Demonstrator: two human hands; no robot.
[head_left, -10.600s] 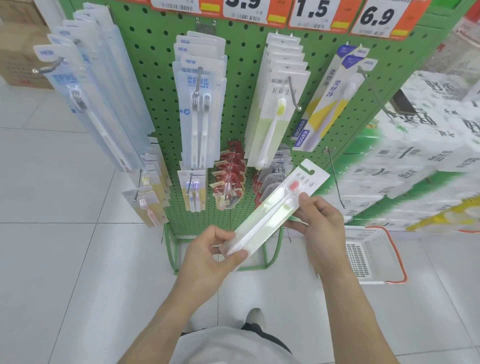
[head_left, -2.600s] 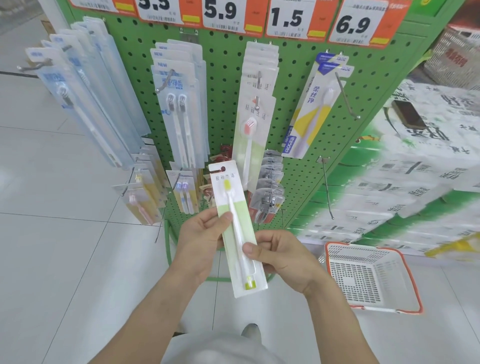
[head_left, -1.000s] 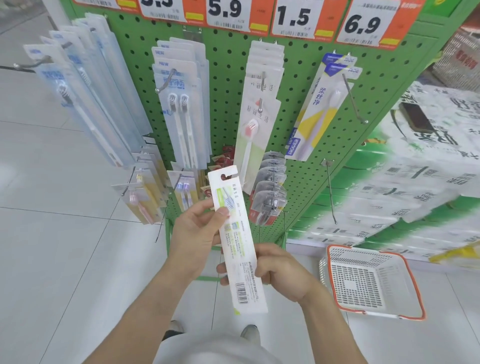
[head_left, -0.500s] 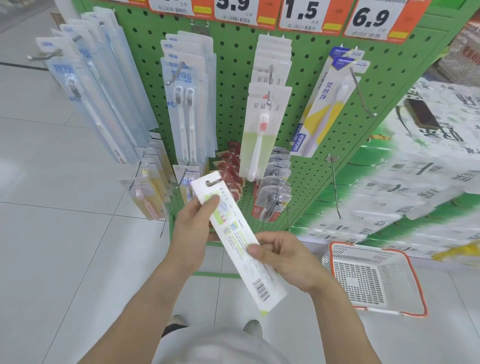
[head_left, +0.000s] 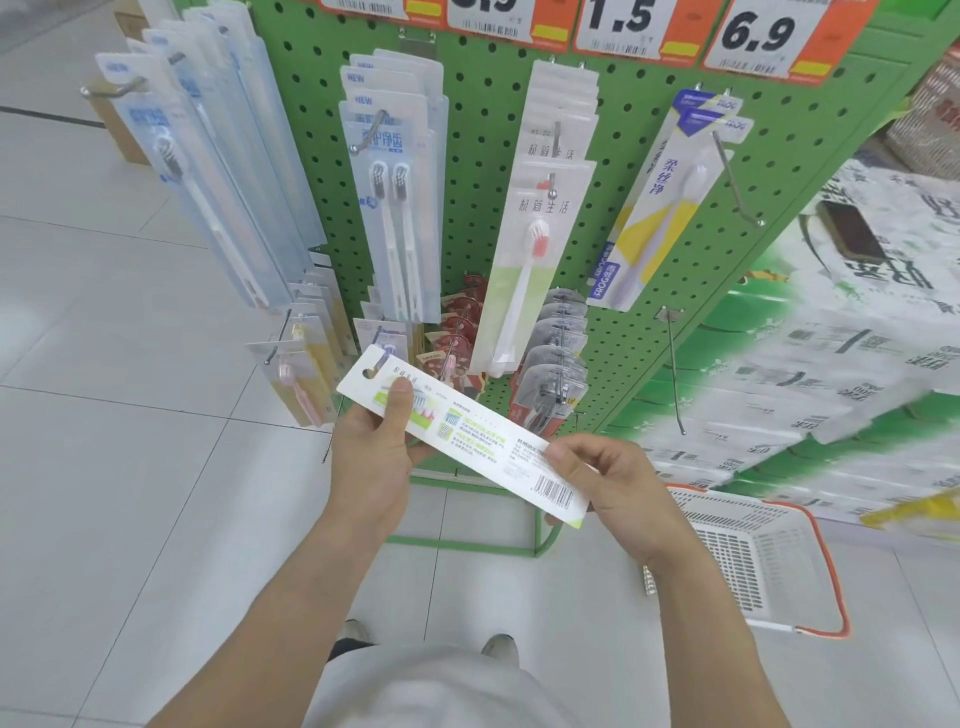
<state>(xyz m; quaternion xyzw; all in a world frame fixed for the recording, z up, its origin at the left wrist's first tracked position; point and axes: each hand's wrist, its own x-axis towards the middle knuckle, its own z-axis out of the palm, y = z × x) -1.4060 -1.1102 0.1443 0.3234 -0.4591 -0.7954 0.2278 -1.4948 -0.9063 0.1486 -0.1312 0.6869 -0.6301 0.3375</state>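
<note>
A long white toothbrush pack (head_left: 467, 436) lies slanted between both hands, its printed back with a barcode facing me. My left hand (head_left: 371, 457) pinches its upper left end, thumb on top near the hang hole. My right hand (head_left: 613, 480) pinches the lower right end by the barcode. Behind them stands a green pegboard rack (head_left: 483, 130). A matching pack with a pink-headed toothbrush (head_left: 535, 260) hangs on a middle hook.
More toothbrush packs hang left (head_left: 208, 182) and centre (head_left: 397, 197), and a blue-yellow pack (head_left: 670, 202) hangs to the right. An empty hook (head_left: 675, 374) juts out. A white basket with an orange rim (head_left: 753, 566) sits on the floor right. Stacked tissue packs (head_left: 841, 338) carry a phone (head_left: 852, 236).
The pack was turned from front to back, then tilted from nearly upright to a flatter slant, its lower end swinging right with my right hand.
</note>
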